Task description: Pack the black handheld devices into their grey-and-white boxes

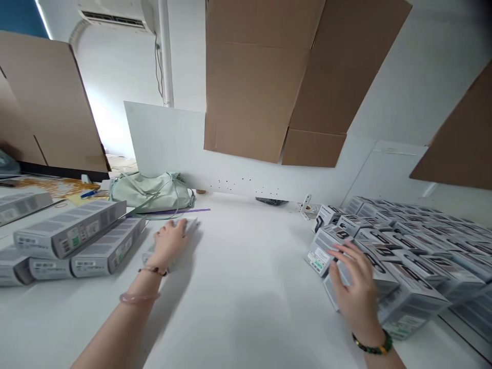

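My left hand (pixel 171 241) is closed over a narrow grey-white product box (pixel 191 225) on the white table, left of centre. Motion blurs this box, and the hand hides most of it. On the right, my right hand (pixel 353 284) is over the front edge of a group of similar boxes, its fingers apart. Its fingertips are close to a tilted box (pixel 320 251) with a white and green label; whether they touch it I cannot tell. Another box (pixel 411 294) lies just beyond the wrist.
Several boxes (pixel 69 228) are stacked at the left, one on top of others. A pale green bag (pixel 149 192) sits at the back, beside a purple strip (pixel 196 210). Many packed boxes (pixel 423 225) fill the right side. Cardboard sheets (pixel 257 77) hang on the wall.
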`<state>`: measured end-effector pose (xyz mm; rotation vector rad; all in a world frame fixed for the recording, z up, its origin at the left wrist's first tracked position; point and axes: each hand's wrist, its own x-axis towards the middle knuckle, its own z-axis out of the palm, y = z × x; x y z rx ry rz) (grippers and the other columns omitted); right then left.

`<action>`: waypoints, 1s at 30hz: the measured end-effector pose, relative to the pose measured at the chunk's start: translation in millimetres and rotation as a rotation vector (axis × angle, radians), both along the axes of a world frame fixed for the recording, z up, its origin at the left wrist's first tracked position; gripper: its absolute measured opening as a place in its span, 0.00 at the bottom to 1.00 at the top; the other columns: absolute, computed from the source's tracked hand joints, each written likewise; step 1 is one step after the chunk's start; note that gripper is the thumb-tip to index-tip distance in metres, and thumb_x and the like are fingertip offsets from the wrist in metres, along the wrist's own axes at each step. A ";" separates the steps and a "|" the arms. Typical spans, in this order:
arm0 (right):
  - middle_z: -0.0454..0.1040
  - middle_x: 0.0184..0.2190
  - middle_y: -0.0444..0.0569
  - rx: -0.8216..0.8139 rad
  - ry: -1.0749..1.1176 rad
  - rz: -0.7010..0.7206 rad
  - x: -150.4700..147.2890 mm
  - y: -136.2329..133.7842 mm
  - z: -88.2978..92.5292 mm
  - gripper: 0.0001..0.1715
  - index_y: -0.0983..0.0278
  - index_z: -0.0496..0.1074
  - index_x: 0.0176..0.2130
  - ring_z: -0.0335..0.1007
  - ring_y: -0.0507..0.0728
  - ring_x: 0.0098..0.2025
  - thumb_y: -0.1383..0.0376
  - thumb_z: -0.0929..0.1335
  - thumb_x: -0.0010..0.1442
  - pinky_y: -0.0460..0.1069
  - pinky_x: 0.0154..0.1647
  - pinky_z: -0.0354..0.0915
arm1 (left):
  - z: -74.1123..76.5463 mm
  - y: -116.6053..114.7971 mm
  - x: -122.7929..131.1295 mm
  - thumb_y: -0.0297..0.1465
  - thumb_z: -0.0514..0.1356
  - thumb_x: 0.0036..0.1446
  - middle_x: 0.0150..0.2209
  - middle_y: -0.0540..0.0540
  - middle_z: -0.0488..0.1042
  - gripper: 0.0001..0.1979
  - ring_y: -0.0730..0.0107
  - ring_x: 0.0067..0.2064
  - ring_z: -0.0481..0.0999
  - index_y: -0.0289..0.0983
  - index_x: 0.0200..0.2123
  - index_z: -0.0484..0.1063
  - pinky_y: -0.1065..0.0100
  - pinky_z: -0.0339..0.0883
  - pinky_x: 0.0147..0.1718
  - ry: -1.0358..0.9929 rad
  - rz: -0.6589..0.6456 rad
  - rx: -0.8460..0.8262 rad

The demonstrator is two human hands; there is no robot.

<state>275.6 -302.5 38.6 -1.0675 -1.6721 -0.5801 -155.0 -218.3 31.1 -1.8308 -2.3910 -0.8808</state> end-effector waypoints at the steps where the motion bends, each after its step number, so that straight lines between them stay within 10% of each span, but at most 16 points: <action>1: 0.73 0.45 0.55 -0.050 0.018 0.094 -14.2 1.5 1.0 0.11 0.59 0.71 0.45 0.65 0.67 0.58 0.68 0.63 0.65 0.66 0.57 0.65 | 0.4 1.3 13.3 0.28 0.58 0.53 0.61 0.29 0.61 0.27 0.35 0.61 0.61 0.38 0.58 0.64 0.36 0.54 0.55 -0.029 -0.056 0.030; 9: 0.38 0.71 0.54 -0.803 0.362 0.648 -126.1 60.0 -8.0 0.50 0.49 0.41 0.68 0.46 0.68 0.70 0.55 0.71 0.57 0.68 0.63 0.58 | -31.1 -25.8 114.3 0.31 0.59 0.56 0.63 0.36 0.48 0.36 0.49 0.67 0.54 0.42 0.65 0.48 0.50 0.61 0.59 -0.291 -0.474 0.330; 16: 0.48 0.70 0.48 -0.867 0.456 1.134 -155.1 95.4 -4.4 0.52 0.47 0.44 0.68 0.50 0.62 0.69 0.54 0.73 0.55 0.59 0.67 0.56 | -34.3 -29.0 111.4 0.44 0.62 0.56 0.62 0.38 0.48 0.42 0.49 0.65 0.55 0.48 0.66 0.41 0.48 0.64 0.56 -0.852 -0.678 0.329; 23: 0.59 0.63 0.51 -0.875 0.232 1.192 -149.2 90.2 -6.5 0.44 0.48 0.58 0.65 0.59 0.63 0.63 0.49 0.73 0.53 0.59 0.61 0.61 | -19.7 -26.8 98.8 0.45 0.60 0.59 0.68 0.40 0.46 0.34 0.47 0.70 0.44 0.47 0.65 0.50 0.44 0.46 0.66 -0.725 -0.880 0.395; 30: 0.66 0.51 0.51 -0.845 0.221 1.048 -140.6 96.8 -5.8 0.28 0.55 0.73 0.49 0.63 0.64 0.56 0.48 0.75 0.50 0.62 0.60 0.59 | -6.2 -37.2 94.1 0.46 0.59 0.59 0.69 0.40 0.46 0.18 0.43 0.68 0.53 0.42 0.46 0.68 0.47 0.57 0.61 -0.691 -0.878 0.251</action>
